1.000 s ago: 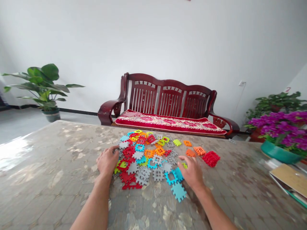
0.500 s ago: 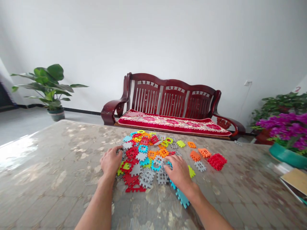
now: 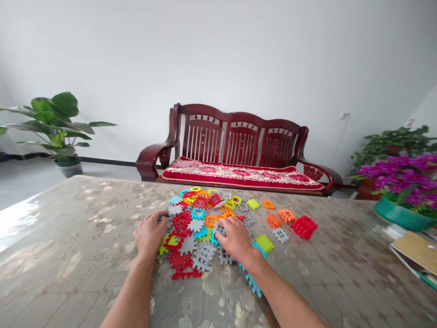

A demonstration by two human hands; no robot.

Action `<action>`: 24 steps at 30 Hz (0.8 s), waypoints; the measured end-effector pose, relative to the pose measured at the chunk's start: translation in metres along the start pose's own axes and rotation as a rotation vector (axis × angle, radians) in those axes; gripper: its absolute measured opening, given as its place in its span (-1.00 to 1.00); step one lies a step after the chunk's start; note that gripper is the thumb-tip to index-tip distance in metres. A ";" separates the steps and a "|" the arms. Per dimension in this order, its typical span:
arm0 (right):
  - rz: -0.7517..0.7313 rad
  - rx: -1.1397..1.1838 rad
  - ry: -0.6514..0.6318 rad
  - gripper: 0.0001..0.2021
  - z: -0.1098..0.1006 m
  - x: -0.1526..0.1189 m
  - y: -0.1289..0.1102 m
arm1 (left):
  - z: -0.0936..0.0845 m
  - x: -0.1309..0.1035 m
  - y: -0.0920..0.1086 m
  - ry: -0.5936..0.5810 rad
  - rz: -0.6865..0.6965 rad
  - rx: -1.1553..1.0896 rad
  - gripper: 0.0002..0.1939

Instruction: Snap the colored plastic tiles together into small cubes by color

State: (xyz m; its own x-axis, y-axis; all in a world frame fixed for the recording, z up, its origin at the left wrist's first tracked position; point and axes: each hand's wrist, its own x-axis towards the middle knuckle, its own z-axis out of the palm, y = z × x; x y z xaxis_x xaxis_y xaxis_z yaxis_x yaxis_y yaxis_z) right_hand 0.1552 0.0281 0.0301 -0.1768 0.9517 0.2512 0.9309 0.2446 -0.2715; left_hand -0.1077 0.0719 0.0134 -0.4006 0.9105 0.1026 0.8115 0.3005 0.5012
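Many flat, notched interlocking plastic tiles lie in a loose pile on the table, in red, grey, blue, orange and lime. My left hand [image 3: 150, 233] rests at the pile's left edge beside a grey tile [image 3: 175, 209], with its fingers bent and a gap between thumb and forefinger. Over the pile's right part is my right hand [image 3: 235, 236], palm down. Its thumb and fingers are apart around a grey window tile [image 3: 220, 228], which shows between them. Nearer me are a grey lattice tile [image 3: 204, 256] and a red tile [image 3: 180, 259]. Blue tiles [image 3: 253, 284] lie partly under my right forearm.
Right of the pile are a red stack of tiles [image 3: 304, 227], orange tiles [image 3: 273, 220], a grey tile [image 3: 281, 235] and a lime tile [image 3: 264, 243]. A teal flower pot [image 3: 403, 214] and a notebook [image 3: 416, 249] stand at the table's right. Behind is a wooden bench [image 3: 241, 139].
My right hand has moved left across the pile to the grey window tile, uncovering the lime tile at its right. My left hand stays at the pile's left edge. The view has turned slightly right.
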 end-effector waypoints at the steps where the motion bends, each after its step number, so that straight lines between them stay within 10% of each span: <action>1: -0.006 0.049 0.041 -0.65 -0.003 -0.001 0.004 | 0.000 0.000 0.000 0.001 0.003 0.002 -0.53; 15: 0.320 0.655 0.359 -0.42 -0.043 -0.069 0.183 | 0.002 0.002 -0.002 0.011 0.025 0.010 -0.53; 24: 0.273 0.478 0.292 -0.46 -0.031 -0.084 0.222 | 0.001 0.004 -0.002 0.008 0.034 0.037 -0.53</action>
State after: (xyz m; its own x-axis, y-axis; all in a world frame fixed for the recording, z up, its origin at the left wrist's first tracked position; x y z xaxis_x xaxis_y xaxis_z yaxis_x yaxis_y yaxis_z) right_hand 0.3863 -0.0038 -0.0224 0.2049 0.9181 0.3393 0.6720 0.1201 -0.7307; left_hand -0.1102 0.0751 0.0116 -0.3757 0.9181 0.1260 0.8400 0.2799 0.4649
